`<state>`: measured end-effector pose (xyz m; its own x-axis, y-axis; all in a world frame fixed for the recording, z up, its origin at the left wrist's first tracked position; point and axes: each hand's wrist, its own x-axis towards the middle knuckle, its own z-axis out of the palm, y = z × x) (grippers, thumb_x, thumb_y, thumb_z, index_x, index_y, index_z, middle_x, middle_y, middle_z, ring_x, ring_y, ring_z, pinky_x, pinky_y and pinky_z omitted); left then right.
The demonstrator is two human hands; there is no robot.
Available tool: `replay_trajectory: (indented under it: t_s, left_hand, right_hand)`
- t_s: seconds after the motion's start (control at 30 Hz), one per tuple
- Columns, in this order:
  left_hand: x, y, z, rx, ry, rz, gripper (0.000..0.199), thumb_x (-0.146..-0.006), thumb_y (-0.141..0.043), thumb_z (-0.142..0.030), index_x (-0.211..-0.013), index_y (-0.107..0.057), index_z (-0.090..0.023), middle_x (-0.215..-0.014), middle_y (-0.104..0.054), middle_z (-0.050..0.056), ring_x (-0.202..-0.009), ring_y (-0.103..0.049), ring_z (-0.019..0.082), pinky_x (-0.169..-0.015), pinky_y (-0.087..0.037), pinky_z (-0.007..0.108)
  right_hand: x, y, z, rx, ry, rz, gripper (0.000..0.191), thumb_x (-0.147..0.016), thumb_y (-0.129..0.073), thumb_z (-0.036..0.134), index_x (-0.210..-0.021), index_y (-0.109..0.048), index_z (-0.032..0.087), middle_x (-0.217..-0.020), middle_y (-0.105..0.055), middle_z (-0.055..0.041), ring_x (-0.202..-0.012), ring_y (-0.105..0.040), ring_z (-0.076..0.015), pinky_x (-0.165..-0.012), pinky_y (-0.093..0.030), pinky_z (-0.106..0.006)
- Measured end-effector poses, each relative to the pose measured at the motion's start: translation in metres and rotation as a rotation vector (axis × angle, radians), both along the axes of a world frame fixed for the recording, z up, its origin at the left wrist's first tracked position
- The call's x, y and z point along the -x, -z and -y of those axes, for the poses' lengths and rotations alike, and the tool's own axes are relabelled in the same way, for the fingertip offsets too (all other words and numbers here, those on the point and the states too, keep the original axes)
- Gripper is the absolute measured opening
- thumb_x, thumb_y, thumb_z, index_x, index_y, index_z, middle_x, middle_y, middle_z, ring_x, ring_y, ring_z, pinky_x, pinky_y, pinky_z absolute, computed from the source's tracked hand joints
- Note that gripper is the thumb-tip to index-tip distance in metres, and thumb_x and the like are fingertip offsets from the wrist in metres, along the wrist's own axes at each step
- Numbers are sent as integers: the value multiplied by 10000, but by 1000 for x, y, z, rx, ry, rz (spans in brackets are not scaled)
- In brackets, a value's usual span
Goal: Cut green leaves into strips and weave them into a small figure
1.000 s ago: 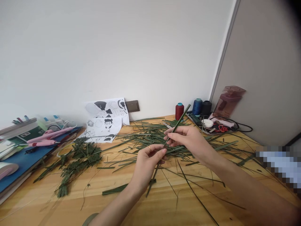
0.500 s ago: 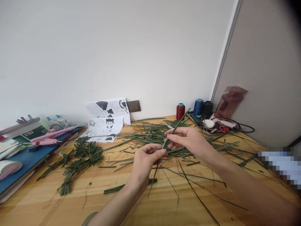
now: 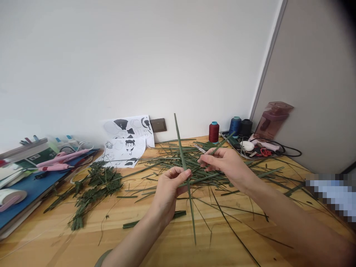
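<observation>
Angling inward, left hand (image 3: 171, 185) pinching long blade (image 3: 180, 148), right hand (image 3: 226, 163) pinching slanted strip (image 3: 224, 142)

A gold ring (image 3: 170, 172) and grey-green left sleeve (image 3: 103, 258) are worn.

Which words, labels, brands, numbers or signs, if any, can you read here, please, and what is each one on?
No text is legible.
Green box: its white label and pale marks are too small and blurred to read.
Printed sheets: drawings show, but no readable words.
</observation>
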<state>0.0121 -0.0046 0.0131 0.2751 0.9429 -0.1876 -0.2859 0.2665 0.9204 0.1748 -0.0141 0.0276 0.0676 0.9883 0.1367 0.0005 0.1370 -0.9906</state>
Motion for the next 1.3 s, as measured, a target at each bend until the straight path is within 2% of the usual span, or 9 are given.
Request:
replay_trajectory:
  t_s: [0.1, 0.3, 0.47, 0.67, 0.83, 0.93, 1.0, 1.13, 1.3]
  left_hand:
    - [0, 1, -2, -3, 1, 7, 222, -556, -726, -272, -585, -555, -134, -573, -553, -30, -554, -507, 62, -531, -418, 170]
    - [2, 2, 0, -28, 68, 22, 177, -574, -719, -252, -613, -608, -120, -611, -607, 0, -569, -542, 74, -544, -433, 173]
    - [3, 3, 0, -93, 115, 64, 129, -641, -674, -245, -663, -627, -126, -633, -627, 6, -611, -573, 93, -615, -462, 201]
    - [2, 4, -3, -152, -1, 160, 115, -636, -675, -222, -644, -605, -131, -631, -609, -17, -587, -550, 71, -624, -458, 187]
    - [6, 5, -6, -165, -67, 169, 133, -640, -672, -249, -649, -590, -144, -624, -556, -38, -589, -509, 56, -591, -449, 166]
    - [6, 3, -2, -133, 31, 143, 160, -669, -645, -286, -745, -610, -150, -706, -584, 1, -677, -532, 93, -608, -461, 203]
    - [4, 1, 2, -79, 117, 86, 208, -623, -685, -264, -777, -624, -138, -705, -591, 14, -654, -528, 90, -601, -454, 201]
    - [1, -5, 8, -18, 180, 21, 229, -534, -739, -226, -713, -645, -120, -662, -581, 17, -590, -501, 78, -571, -441, 197]
    - [3, -4, 9, 67, 341, 42, 280, -549, -734, -211, -807, -658, -133, -731, -602, 42, -646, -530, 101, -550, -429, 191]
  right_hand:
    - [0, 2, 0, 11, -42, -21, 206, -693, -625, 356, -686, -603, 151, -690, -627, -6, -637, -583, -108, -563, -449, -216]
    - [13, 6, 6, 71, -242, -32, 149, -675, -650, 285, -723, -649, 144, -661, -601, 9, -651, -552, -102, -531, -427, -195]
    - [18, 7, 7, 59, -255, -72, 152, -716, -613, 287, -692, -627, 138, -659, -582, 17, -631, -542, -87, -562, -438, -194]
    - [19, 7, 7, 32, -247, -152, 153, -767, -557, 304, -732, -573, 156, -701, -607, 8, -653, -582, -97, -665, -475, -241]
    - [17, 5, 8, 20, -146, -170, 188, -793, -513, 333, -760, -560, 154, -710, -609, -12, -659, -592, -118, -632, -484, -252]
    - [17, 4, 8, -36, -40, -101, 188, -779, -533, 333, -712, -547, 158, -648, -575, 12, -607, -567, -106, -587, -473, -233]
    - [17, 4, 9, -82, 36, -55, 169, -759, -565, 313, -682, -537, 165, -610, -552, 31, -579, -550, -97, -570, -455, -217]
    - [21, 5, 13, -181, 168, 160, 145, -755, -563, 308, -687, -537, 183, -612, -565, 24, -587, -557, -125, -562, -444, -241]
    - [26, 7, 17, -260, 257, 333, 121, -751, -561, 296, -692, -521, 199, -630, -558, 14, -576, -546, -136, -537, -435, -253]
